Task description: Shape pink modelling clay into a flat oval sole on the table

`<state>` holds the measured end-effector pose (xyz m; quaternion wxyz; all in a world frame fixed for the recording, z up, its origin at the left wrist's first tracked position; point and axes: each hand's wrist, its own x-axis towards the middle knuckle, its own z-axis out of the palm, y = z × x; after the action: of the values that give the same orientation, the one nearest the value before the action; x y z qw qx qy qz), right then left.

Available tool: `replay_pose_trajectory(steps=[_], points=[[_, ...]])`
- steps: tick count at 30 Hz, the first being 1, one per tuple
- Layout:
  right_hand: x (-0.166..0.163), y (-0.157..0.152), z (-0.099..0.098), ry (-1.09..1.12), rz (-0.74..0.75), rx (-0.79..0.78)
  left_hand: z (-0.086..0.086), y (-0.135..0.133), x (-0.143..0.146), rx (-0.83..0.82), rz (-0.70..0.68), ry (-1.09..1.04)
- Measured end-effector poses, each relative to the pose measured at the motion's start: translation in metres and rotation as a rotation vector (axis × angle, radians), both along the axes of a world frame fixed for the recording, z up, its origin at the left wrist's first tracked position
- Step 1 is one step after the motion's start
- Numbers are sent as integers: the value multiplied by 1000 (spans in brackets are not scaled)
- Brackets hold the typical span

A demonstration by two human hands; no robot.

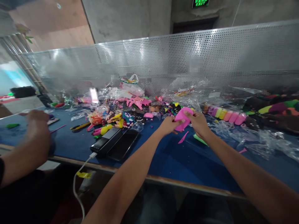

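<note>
A flattened sheet of bright pink modelling clay is held up over the blue table between my two hands. My left hand pinches its left edge, and my right hand grips the upper right edge with thumb and fingers. Under the sheet, a pink plastic modelling tool lies on the table. A green piece lies below my right hand, partly covered by the wrist. Behind my hands sits a black clay figure with yellow parts.
A power bank with a white cable and a black phone lie left of my arms. Colourful clay figures, a row of clay packs and plastic wrappers cover the back and right. A co-worker's hand is at far left.
</note>
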<state>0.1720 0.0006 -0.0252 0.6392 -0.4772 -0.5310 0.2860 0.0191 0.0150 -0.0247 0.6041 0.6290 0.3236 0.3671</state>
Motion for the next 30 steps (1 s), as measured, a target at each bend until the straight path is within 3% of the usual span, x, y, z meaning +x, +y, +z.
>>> replay_pose_trajectory(steps=[4,7,10,13,15,18,23,25,30], points=[[-11,-11,10,228,131,-54,9,-49,-30,274,225,183],[-31,-30,13,294,319,-284,6,-104,-71,375,464,316],[-55,-49,7,130,640,-531,-5,-148,-111,395,682,323],[-76,-60,-4,-194,844,-535,-20,-168,-135,556,798,382],[-85,-61,-11,-421,829,-399,-28,-172,-141,700,797,442],[-90,-58,-16,-692,680,-135,-32,-171,-138,889,684,497],[-87,-52,-16,-898,578,169,-29,-167,-127,967,447,583],[-83,-52,-16,-882,514,216,-24,-163,-124,955,396,612],[-71,-52,-17,-787,411,133,-11,-145,-111,894,277,680]])
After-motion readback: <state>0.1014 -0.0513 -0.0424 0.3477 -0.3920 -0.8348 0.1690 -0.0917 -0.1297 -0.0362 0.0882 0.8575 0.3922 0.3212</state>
